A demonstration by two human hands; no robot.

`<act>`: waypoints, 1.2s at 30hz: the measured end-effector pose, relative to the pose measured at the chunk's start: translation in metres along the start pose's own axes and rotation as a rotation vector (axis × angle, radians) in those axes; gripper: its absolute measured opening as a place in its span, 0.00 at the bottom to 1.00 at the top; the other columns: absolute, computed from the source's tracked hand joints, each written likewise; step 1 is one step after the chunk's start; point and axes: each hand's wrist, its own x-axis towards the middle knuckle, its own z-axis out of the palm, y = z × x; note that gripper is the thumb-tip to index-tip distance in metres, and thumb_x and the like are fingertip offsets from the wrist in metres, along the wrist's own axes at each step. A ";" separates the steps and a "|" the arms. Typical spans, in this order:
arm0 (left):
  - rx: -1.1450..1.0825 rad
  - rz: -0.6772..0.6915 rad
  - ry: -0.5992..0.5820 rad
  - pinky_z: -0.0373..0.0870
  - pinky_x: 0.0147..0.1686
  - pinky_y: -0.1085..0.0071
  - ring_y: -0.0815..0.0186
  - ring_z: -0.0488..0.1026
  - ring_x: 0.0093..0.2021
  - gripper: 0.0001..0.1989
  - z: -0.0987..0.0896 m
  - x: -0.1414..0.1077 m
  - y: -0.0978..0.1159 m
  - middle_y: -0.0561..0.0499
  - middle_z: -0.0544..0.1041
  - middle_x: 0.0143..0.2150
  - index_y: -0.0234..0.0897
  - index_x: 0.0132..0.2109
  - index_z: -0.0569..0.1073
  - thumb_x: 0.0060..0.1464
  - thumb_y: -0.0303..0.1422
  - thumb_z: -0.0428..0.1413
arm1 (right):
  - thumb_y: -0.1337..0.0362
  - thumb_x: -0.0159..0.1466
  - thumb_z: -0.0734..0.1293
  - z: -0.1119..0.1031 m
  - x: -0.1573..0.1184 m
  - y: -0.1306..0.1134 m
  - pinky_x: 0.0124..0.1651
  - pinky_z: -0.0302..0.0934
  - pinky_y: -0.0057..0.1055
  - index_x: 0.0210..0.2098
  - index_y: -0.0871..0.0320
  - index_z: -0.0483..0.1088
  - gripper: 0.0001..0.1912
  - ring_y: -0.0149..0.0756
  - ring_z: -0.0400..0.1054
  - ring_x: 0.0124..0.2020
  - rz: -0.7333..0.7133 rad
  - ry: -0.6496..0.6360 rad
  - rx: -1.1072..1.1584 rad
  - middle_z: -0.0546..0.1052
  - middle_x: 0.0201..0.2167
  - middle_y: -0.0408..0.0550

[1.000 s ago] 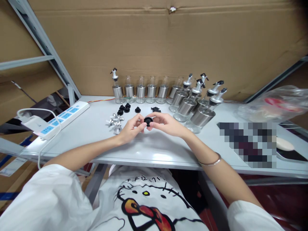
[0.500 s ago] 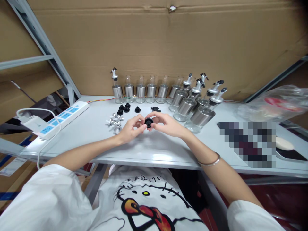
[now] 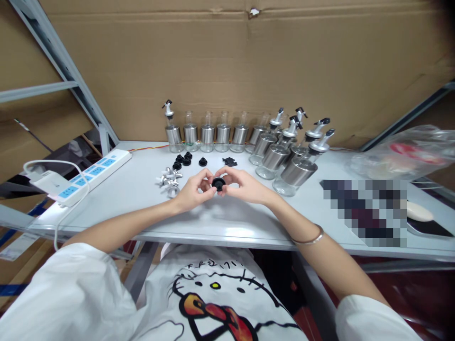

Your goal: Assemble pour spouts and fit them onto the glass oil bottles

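Two bare forearms reach in from the lower corners and angle inward over a pale grey surface (image 3: 142,166), meeting at its middle. The left hand (image 3: 194,190) and right hand (image 3: 245,185) face each other, fingers curled, and together pinch a round black stopper (image 3: 218,184) between thumbs and fingertips, held up just above the surface. Each thumb lies along the near side of the stopper, with the fingers bent over behind it. The right forearm wears a thin metal bracelet (image 3: 313,239).

Just beyond the left hand lie silver pourer parts (image 3: 170,177), with a cluster of black stoppers (image 3: 182,160) behind them and a single black stopper (image 3: 203,161) beside that cluster. Small flat black pieces (image 3: 230,162) lie beyond the right hand. Along the back stand glass bottles with metal sleeves (image 3: 207,134); toward the right, several carry pourer tops (image 3: 314,133).
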 end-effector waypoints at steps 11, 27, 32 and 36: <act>-0.033 -0.011 0.002 0.59 0.24 0.77 0.78 0.62 0.22 0.14 0.001 -0.001 0.000 0.60 0.61 0.29 0.39 0.36 0.56 0.47 0.34 0.56 | 0.66 0.54 0.61 0.000 -0.001 -0.004 0.37 0.59 0.32 0.42 0.58 0.65 0.15 0.32 0.65 0.29 -0.030 -0.011 -0.049 0.74 0.28 0.43; 0.016 -0.026 0.004 0.49 0.21 0.78 0.79 0.50 0.20 0.16 0.004 -0.004 -0.002 0.61 0.56 0.28 0.40 0.35 0.52 0.43 0.31 0.54 | 0.65 0.54 0.61 0.007 -0.003 -0.007 0.30 0.54 0.27 0.38 0.57 0.64 0.11 0.29 0.59 0.23 -0.042 -0.031 -0.186 0.70 0.22 0.38; 0.011 -0.004 -0.002 0.48 0.19 0.79 0.81 0.49 0.19 0.16 0.005 -0.004 0.001 0.61 0.55 0.29 0.40 0.33 0.52 0.43 0.32 0.54 | 0.67 0.54 0.61 0.007 -0.003 -0.008 0.29 0.57 0.26 0.38 0.57 0.63 0.11 0.29 0.63 0.23 -0.048 -0.059 -0.146 0.71 0.20 0.38; -0.004 -0.007 -0.012 0.46 0.18 0.79 0.82 0.49 0.18 0.16 0.005 -0.004 0.002 0.62 0.56 0.28 0.40 0.33 0.51 0.43 0.31 0.53 | 0.68 0.54 0.61 0.007 -0.004 -0.008 0.29 0.59 0.26 0.37 0.57 0.62 0.10 0.31 0.67 0.23 -0.042 -0.060 -0.111 0.73 0.19 0.39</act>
